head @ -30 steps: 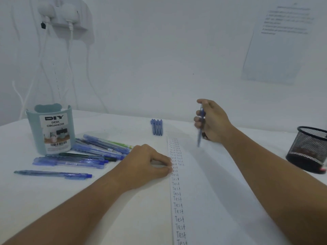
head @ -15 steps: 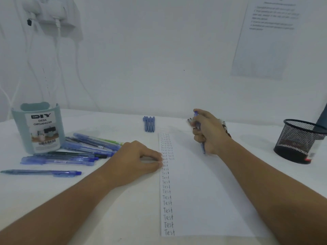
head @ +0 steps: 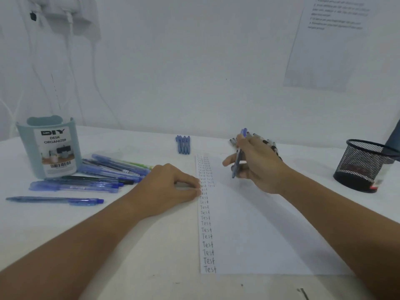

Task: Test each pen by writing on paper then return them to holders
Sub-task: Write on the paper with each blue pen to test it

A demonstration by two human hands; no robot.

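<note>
My right hand (head: 257, 167) grips a blue pen (head: 238, 156) upright, tip down, just above the upper part of the white paper (head: 255, 230). A column of "Test" words runs down the paper's left edge. My left hand (head: 168, 187) rests on the table with curled fingertips pressing that left edge. A pile of blue pens (head: 104, 174) lies left of it, beside the teal desk organizer (head: 48, 148). One blue pen (head: 56, 200) lies apart at the front left. A black mesh holder (head: 365, 165) stands at the right.
Several blue pens (head: 183, 144) lie side by side near the wall. A row of dark-and-white pens (head: 270, 145) lies behind my right hand, partly hidden. Cables hang from a wall socket (head: 67, 14) at the upper left. A printed sheet (head: 324, 44) is stuck on the wall.
My right hand has turned the pen in its fingers and lowered it over the paper's top. The view has tilted down and shifted. My left hand has stayed on the paper's edge.
</note>
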